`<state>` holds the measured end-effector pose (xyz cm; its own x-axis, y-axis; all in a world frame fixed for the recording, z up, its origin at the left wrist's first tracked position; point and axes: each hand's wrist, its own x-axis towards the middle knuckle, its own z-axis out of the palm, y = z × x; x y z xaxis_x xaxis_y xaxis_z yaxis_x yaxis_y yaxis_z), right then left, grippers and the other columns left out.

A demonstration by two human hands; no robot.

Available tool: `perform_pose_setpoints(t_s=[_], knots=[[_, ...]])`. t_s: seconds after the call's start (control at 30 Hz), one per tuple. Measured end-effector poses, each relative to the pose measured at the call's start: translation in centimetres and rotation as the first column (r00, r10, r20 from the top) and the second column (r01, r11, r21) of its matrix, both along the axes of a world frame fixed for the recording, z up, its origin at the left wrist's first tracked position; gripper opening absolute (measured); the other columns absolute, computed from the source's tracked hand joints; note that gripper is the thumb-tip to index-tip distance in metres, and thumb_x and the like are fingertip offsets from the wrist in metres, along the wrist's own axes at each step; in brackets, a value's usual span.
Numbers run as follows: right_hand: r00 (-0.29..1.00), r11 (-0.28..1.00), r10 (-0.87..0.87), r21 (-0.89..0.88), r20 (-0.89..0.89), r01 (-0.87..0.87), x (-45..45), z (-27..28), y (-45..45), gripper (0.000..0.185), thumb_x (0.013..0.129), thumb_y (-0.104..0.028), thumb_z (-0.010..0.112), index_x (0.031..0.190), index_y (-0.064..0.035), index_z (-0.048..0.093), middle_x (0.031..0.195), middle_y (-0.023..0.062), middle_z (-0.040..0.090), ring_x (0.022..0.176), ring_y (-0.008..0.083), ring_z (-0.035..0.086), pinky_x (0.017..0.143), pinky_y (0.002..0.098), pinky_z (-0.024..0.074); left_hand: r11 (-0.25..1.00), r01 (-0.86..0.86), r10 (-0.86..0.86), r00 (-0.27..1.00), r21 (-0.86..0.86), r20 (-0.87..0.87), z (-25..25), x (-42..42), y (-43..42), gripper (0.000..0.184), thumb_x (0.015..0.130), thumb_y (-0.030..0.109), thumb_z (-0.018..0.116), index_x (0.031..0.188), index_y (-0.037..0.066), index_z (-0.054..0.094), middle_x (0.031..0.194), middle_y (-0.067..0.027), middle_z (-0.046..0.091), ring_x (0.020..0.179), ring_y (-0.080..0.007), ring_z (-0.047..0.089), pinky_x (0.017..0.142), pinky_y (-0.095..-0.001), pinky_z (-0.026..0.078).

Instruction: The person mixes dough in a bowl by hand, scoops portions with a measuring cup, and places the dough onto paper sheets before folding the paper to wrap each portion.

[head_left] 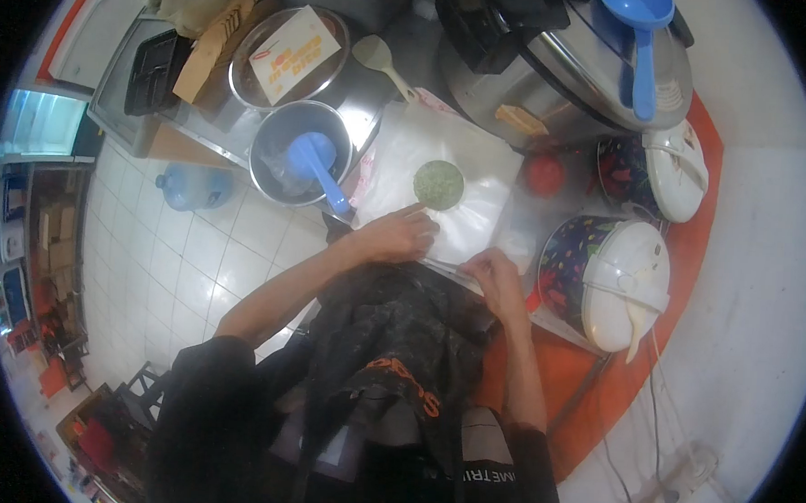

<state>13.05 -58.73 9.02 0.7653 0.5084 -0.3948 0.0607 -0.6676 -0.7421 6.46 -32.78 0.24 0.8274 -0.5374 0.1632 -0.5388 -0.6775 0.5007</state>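
Observation:
A stack of white, slightly glossy sheets (398,157) lies in front of me, paper or plastic, I cannot tell which. On it rests a flat, round green disc (438,185) with a speckled surface. My left hand (399,235) lies on the sheets at the near left, fingers loosely bent, with the index fingertip close below the disc. At the near right corner, my right hand (495,275) pinches the edge of a sheet between thumb and fingers.
A metal pot (271,178) holding a blue scoop (315,162) stands left of the stack. Behind are a big steel cooker (563,88) and a pale spoon (384,64). Two patterned rice containers (568,272) (627,176) stand right. A blue water bottle (194,187) lies on the tiled floor.

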Motion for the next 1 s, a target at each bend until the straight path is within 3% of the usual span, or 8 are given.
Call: perform_pose_setpoints(t_s=[0.23,0.3,0.37,0.43,0.77,0.87,0.93,1.0], knots=[[0.999,0.999,0.036,-0.029,-0.028,-0.037,0.3,0.0,-0.2,0.027,0.085,-0.022,0.079,0.094,0.002,0.07,0.093,0.015,0.066,0.088,0.0278,0.063,0.081,0.0387,0.0499,0.997,0.035,-0.041,0.995,0.07,0.089,-0.3,0.0,-0.1,0.022,0.087,0.02,0.073,0.103,0.008,0.067,0.124,-0.0076,0.065,0.121,-0.026,0.061,0.122,-0.0489,0.036],[0.995,0.996,0.059,-0.067,-0.083,-0.065,0.5,0.9,0.7,0.031,0.084,-0.023,0.08,0.102,0.0007,0.07,0.1,0.0152,0.066,0.095,0.0285,0.063,0.085,0.0404,0.0494,0.995,-0.069,0.07,0.998,-0.066,0.008,0.9,0.3,-0.2,0.019,0.087,0.016,0.072,0.103,0.007,0.066,0.119,-0.0088,0.066,0.116,-0.0281,0.064,0.12,-0.0495,0.039],[0.756,0.974,0.227,-0.155,0.614,-0.166,-0.7,2.4,2.3,0.051,0.082,-0.026,0.082,0.124,-0.004,0.064,0.12,0.0151,0.062,0.113,0.0307,0.057,0.096,0.0457,0.0447,0.98,-0.161,0.16,0.987,-0.121,-0.016,2.6,0.7,-0.3,0.02,0.087,0.014,0.072,0.103,0.006,0.065,0.116,-0.0094,0.066,0.114,-0.0291,0.064,0.118,-0.0495,0.041],[0.79,0.96,0.274,-0.205,0.549,-0.19,-1.0,1.8,3.3,0.064,0.082,-0.025,0.081,0.138,-0.0085,0.054,0.133,0.0133,0.055,0.126,0.0322,0.05,0.103,0.0496,0.0393,0.955,-0.239,0.235,0.971,-0.177,-0.045,2.8,1.0,-0.6,0.02,0.087,0.013,0.072,0.104,0.006,0.065,0.114,-0.01,0.067,0.111,-0.0301,0.065,0.117,-0.0496,0.043],[0.82,0.991,0.131,-0.076,0.558,-0.106,1.1,-2.5,2.5,0.035,0.079,-0.005,0.072,0.113,-0.0095,0.075,0.109,0.0061,0.072,0.108,0.0299,0.06,0.097,0.0433,0.044,0.911,-0.411,0.413,0.907,-0.04,0.078,0.8,-1.6,2.4,0.028,0.084,0.01,0.073,0.111,0.005,0.066,0.11,-0.0089,0.07,0.105,-0.0293,0.068,0.101,-0.0429,0.054],[0.798,0.955,0.295,-0.138,0.525,-0.263,1.5,-2.5,0.8,0.035,0.079,-0.005,0.072,0.113,-0.01,0.076,0.115,0.0059,0.073,0.106,0.0295,0.061,0.094,0.0424,0.0465,0.895,-0.446,0.446,0.895,-0.027,-0.006,-1.2,-3.9,3.3,0.029,0.082,0.007,0.07,0.111,0.006,0.066,0.112,-0.0088,0.07,0.105,-0.0296,0.068,0.103,-0.0443,0.052],[0.858,0.922,0.385,-0.182,0.34,-0.342,0.9,-1.5,0.0,0.031,0.081,-0.008,0.073,0.112,-0.0096,0.077,0.117,0.0064,0.074,0.107,0.0294,0.061,0.093,0.0414,0.0478,0.878,-0.476,0.471,0.878,-0.05,-0.078,-0.3,-5.4,3.0,0.032,0.08,0.005,0.066,0.112,0.008,0.066,0.115,-0.0093,0.07,0.107,-0.0304,0.067,0.108,-0.0461,0.05],[0.886,0.937,0.349,-0.112,0.305,-0.33,0.1,-1.4,-0.8,0.027,0.085,-0.01,0.073,0.111,-0.0093,0.078,0.115,0.0067,0.075,0.107,0.0297,0.061,0.094,0.0413,0.0479,0.893,-0.438,0.436,0.899,-0.099,-0.045,1.8,-6.3,2.9,0.029,0.083,0.004,0.063,0.111,0.009,0.066,0.11,-0.0078,0.071,0.099,-0.0305,0.07,0.099,-0.0442,0.054]])
